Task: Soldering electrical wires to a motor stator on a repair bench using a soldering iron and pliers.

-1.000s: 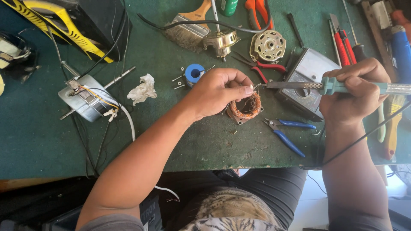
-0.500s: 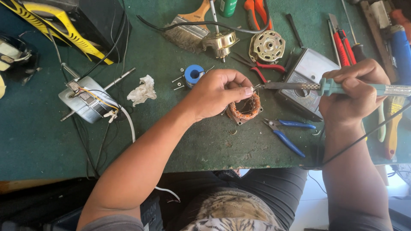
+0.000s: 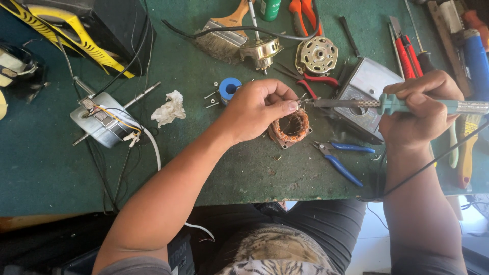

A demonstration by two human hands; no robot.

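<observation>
Head view: left hand [image 3: 257, 109] pinching thin wires over round copper coil [image 3: 290, 127], mid green table [image 3: 61, 173]. Right hand [image 3: 420, 107] closed round green-handled soldering iron [image 3: 387, 104], tip at wires. Joining under way, looks unfinished.

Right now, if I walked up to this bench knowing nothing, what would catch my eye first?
Most likely the two hands meeting mid-bench: the right hand aims a soldering iron at thin wires pinched by the left hand, just above a copper-wound motor coil. After that, the green bench top strewn with tools: blue-handled pliers near the coil, a paintbrush at the back, a small grey motor to the left.
</observation>
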